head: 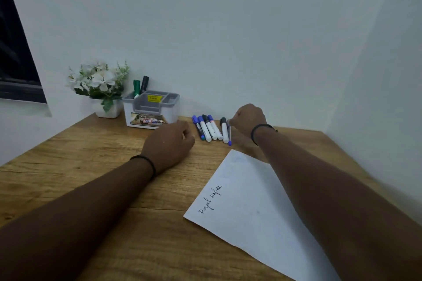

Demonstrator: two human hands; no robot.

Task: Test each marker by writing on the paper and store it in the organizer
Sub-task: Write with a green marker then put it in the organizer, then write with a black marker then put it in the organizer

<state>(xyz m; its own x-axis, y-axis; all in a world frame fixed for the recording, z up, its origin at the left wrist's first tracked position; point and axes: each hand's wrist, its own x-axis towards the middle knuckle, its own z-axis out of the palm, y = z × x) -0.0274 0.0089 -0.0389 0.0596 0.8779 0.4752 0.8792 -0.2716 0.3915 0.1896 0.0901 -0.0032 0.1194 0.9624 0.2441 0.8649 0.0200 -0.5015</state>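
While your right hand (247,118) reaches out over the far end of the worktop (91,166), its curled fingers pinch the top of a slim pen-like marker (229,134), long axis running from the hand toward you, blue tip nearest the paper (255,212). Just left of it lies a white marker with a black cap (224,131), parallel, cap toward the wall. Further left, a row of four markers (206,128) lies side by side and touching, caps to the wall, barrels slanting toward you and to the right. Your organizer (151,109), white with a grey insert, stands by the wall with a green marker (136,88) and a black marker (144,84) upright in its back-left compartment. Beside it sits a white pot of white flowers (100,84). You're working on wood-grain, tucked into a corner of pale walls, a dark window (16,52) at left. The paper lies angled on your right, a line of handwriting (210,199) near its left edge. Your left hand (170,143) rests knuckles-up near the organizer, fingers curled in loosely and holding nothing. Both wrists wear a dark band.
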